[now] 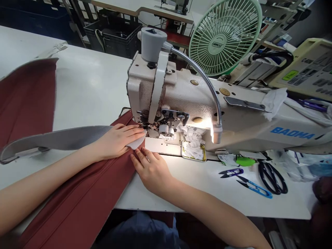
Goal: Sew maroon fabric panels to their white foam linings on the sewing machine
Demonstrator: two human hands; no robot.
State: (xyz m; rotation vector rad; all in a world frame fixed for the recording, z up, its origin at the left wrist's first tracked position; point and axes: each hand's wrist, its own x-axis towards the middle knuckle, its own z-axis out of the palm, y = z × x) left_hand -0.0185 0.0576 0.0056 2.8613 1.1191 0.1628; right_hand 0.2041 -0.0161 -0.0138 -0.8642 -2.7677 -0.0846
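Note:
A long maroon fabric panel (85, 193) runs from the lower left up to the sewing machine (153, 93). A curved grey fabric piece (77, 138) lies over it, its rounded end close to the needle area. My left hand (120, 140) rests flat on the grey piece, fingers stretched toward the presser foot. My right hand (153, 169) touches the maroon panel near its right edge with fingertips lowered and spread, just below the grey tip. The needle itself is hidden by the machine head and my left fingers.
A tray of white scraps (194, 151) sits beside the needle plate. On the right lie purple thread snips (230, 173), blue thread snips (255, 186) and black-handled scissors (273, 178). A lamp (216, 133) hangs from a bendable arm. Behind stands a green fan (225, 38). Another maroon piece (31, 97) lies left.

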